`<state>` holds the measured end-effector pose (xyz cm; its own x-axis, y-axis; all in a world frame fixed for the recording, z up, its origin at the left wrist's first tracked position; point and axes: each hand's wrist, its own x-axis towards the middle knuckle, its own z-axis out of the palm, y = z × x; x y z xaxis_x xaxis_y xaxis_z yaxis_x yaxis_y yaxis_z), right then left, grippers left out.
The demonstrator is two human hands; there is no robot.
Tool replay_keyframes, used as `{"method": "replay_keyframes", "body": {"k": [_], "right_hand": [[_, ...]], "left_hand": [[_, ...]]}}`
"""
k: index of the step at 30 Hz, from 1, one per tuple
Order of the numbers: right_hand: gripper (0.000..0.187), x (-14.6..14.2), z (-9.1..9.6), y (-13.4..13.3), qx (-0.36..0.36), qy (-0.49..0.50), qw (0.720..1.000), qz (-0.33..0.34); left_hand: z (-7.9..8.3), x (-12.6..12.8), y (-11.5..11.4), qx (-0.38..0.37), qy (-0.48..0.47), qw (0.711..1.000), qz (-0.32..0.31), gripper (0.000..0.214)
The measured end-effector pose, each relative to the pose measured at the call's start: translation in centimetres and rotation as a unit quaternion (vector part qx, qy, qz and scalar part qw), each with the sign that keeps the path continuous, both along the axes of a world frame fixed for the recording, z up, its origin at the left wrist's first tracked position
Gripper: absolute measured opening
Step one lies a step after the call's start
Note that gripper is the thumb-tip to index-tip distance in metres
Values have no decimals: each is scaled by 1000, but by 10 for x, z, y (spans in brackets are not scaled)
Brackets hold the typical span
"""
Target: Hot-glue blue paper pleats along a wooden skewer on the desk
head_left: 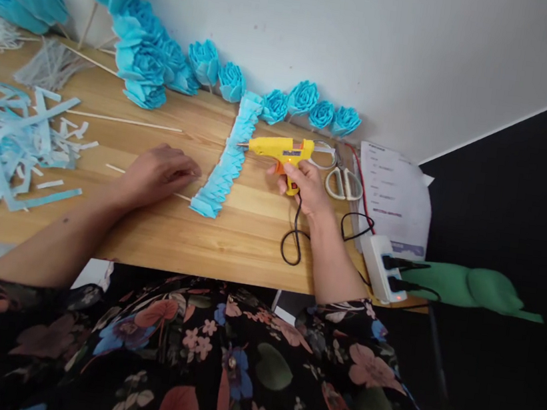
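My right hand (307, 186) is closed around the grip of a yellow glue gun (281, 149). Its nozzle points left at a long strip of folded light-blue paper petals (226, 162) lying on the wooden table (229, 233). My left hand (159, 173) rests on the table with fingers curled, pinching a thin wooden stick (115, 169) that runs under it toward the strip's lower end. The gun's black cord (294, 238) loops down to the table edge.
Finished blue paper roses (316, 111) line the wall at the back. Blue paper scraps (4, 139) pile at the left. Another stick (123, 121), scissors (343, 180), a printed sheet (396, 194), a white power strip (381, 266) and a green object (469, 288) lie around.
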<state>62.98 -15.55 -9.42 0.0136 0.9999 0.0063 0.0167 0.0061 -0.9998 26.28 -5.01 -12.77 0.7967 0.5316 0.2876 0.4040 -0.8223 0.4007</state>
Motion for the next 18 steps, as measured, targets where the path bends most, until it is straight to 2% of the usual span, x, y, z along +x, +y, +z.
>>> {"method": "replay_keyframes", "body": {"k": [3,6,14,18], "right_hand": [[69,-2,-4,2,-16,-9,999,-27],[69,-3,-7,4,-14,7,999,-38],[68,-2,-8,7,-33,20,999,-30],[67,-1,-8,8,-49,37,998,-20]], "left_hand": [[-7,-2,4,10,-14,1000,15,38],[-7,-3,5,20,-15,1000,13,39],[12,-6,0,25,-23,999,20,45],[26,-9,1,37,-32,999,14,42]]}}
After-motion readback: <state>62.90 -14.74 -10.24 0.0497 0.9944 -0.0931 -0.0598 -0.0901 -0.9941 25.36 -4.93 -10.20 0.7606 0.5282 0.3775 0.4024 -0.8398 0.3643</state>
